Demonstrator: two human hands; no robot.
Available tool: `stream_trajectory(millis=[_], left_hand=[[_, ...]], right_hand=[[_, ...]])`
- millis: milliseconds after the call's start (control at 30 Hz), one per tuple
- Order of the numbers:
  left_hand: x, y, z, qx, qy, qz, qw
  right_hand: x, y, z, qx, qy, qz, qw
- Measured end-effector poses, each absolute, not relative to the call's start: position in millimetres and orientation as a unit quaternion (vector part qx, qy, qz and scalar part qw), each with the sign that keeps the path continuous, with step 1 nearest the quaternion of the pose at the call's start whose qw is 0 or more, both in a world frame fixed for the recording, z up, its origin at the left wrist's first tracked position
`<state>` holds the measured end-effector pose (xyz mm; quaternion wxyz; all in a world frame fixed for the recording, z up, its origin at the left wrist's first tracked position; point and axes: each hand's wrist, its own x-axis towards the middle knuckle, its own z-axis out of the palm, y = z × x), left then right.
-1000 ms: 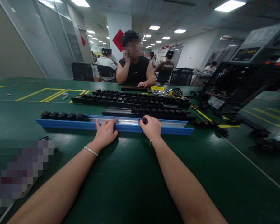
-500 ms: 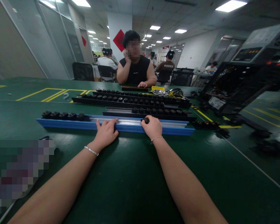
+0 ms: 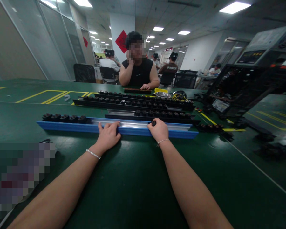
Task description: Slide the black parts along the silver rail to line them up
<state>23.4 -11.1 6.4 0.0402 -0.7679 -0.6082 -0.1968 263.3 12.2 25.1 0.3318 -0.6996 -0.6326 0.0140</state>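
A long blue channel rail point(image 3: 69, 128) with a silver inner track lies across the green table. Several black knob-like parts point(image 3: 64, 118) sit in a row at its left end. My left hand point(image 3: 107, 135) rests on the rail's near edge left of the middle, fingers spread and holding nothing. Over the right half of the track, my right hand point(image 3: 160, 131) pinches a small black roller-like part point(image 3: 153, 123); the fingers partly hide it. I cannot tell whether that part touches the track.
Behind the blue rail lie black rails point(image 3: 154, 117) carrying similar black parts. A metal dish point(image 3: 163, 95) and cables point(image 3: 180, 95) stand beyond. An open black computer case point(image 3: 225, 90) is at the right. A person point(image 3: 139, 71) sits opposite, one hand on the table.
My right hand has shifted slightly to the right along the blue rail with the small black part. My left hand has stayed in place.
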Motion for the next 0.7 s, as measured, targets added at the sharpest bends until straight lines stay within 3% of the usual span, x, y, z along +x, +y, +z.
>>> stream_trajectory(millis=[400,700], left_hand=[[22.3,-10.0,5.4,-0.771,-0.604,-0.199,0.046],[22.4,-10.1,4.9,-0.769,-0.605,-0.201,0.048]], right_hand=[[275.5,6.3,27.9,-0.69,-0.662,-0.014,0.292],[275.4,3.9,21.9,-0.671,-0.668,-0.064,0.314]])
